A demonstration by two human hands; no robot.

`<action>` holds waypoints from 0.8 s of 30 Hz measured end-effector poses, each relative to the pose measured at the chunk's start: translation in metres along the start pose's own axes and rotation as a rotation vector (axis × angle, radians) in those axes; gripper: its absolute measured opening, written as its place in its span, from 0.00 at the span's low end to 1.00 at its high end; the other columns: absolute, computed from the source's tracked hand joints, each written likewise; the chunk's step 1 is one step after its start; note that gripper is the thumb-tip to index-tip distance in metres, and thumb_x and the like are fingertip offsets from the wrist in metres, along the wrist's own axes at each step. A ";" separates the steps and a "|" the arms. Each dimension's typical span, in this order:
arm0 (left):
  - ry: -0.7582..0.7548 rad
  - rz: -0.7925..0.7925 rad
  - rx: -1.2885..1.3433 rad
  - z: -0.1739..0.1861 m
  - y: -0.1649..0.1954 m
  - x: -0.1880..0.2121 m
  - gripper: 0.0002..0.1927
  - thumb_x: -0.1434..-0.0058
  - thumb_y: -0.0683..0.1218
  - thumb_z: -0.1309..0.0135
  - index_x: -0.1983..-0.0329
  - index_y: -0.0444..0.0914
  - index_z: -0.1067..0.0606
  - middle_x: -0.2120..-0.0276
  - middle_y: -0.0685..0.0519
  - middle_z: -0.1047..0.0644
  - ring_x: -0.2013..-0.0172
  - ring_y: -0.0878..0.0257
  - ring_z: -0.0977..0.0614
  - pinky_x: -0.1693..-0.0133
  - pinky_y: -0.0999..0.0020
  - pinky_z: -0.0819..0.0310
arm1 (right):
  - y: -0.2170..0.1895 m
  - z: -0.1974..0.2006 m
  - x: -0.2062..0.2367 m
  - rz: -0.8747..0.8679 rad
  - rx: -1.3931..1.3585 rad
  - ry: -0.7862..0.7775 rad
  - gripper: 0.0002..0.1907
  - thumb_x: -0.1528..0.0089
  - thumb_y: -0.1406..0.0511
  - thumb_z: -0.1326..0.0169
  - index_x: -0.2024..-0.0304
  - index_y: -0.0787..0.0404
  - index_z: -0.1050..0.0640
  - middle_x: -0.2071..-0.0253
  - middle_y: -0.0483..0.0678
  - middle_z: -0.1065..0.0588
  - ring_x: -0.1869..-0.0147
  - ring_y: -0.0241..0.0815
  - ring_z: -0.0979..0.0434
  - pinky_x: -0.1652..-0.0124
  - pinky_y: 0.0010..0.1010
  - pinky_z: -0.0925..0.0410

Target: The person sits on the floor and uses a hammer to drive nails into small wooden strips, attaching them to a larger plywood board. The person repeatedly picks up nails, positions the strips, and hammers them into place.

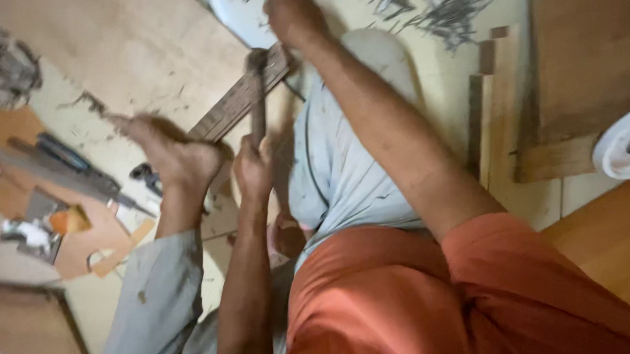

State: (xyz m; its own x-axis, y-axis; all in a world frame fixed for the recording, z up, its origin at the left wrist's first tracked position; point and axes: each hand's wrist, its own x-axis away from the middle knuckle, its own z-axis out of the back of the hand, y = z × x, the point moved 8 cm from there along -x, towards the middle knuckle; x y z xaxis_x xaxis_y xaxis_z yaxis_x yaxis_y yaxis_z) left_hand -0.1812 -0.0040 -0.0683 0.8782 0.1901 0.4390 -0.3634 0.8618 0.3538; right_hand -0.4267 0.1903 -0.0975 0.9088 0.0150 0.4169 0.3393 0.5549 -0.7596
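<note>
Floor (451, 88): pale, cream-coloured, dusty, littered with shavings. Large plywood sheet (129, 44) lies flat at upper left. Heap of nails (449, 8) scattered at top right. Stacked boards (577, 77) at right, with narrow wood strips (487, 108) beside their left edge. White round container (621, 152) at right edge, partly out of view. Brown offcuts (87, 241) and a screwdriver (84, 167) at left. Light soft, even; picture blurred.

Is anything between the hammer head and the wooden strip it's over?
Nothing visible. The left hand grips the hammer by its handle, with the head right at the wooden strip. The right hand holds the strip's far end, and a bare foot presses on its near end, both clear of the head.
</note>
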 end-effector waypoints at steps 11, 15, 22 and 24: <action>0.067 -0.003 0.039 0.013 -0.011 0.002 0.30 0.30 0.66 0.57 0.56 0.34 0.25 0.67 0.33 0.20 0.64 0.34 0.19 0.62 0.41 0.27 | -0.019 0.000 0.009 0.126 0.118 0.005 0.12 0.37 0.64 0.46 0.51 0.48 0.20 0.54 0.53 0.19 0.49 0.55 0.20 0.51 0.45 0.30; 0.047 0.036 0.017 0.005 -0.018 0.002 0.30 0.31 0.66 0.57 0.55 0.34 0.25 0.68 0.32 0.21 0.66 0.33 0.20 0.63 0.41 0.27 | -0.014 -0.008 0.009 0.127 0.138 -0.057 0.14 0.37 0.64 0.46 0.49 0.48 0.21 0.52 0.53 0.19 0.48 0.54 0.19 0.49 0.45 0.28; 0.123 -0.001 0.181 0.008 -0.036 0.024 0.29 0.28 0.63 0.57 0.57 0.34 0.21 0.67 0.34 0.21 0.67 0.36 0.20 0.65 0.43 0.27 | -0.027 -0.029 0.019 0.313 0.475 -0.288 0.24 0.48 0.55 0.32 0.53 0.56 0.20 0.53 0.56 0.21 0.49 0.59 0.22 0.52 0.48 0.28; 0.048 0.109 0.369 -0.006 -0.044 0.045 0.28 0.30 0.63 0.55 0.58 0.34 0.22 0.72 0.40 0.21 0.71 0.45 0.19 0.67 0.49 0.26 | -0.025 -0.032 0.022 0.242 0.509 -0.323 0.23 0.52 0.55 0.31 0.56 0.54 0.18 0.55 0.55 0.21 0.51 0.56 0.21 0.53 0.46 0.28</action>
State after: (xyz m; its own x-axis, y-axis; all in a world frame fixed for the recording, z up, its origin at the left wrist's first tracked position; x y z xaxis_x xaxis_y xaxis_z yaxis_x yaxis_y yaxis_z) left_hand -0.1237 -0.0303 -0.0691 0.8385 0.3008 0.4543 -0.5354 0.6097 0.5845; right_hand -0.4077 0.1504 -0.0851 0.7994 0.3942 0.4533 -0.0950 0.8281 -0.5525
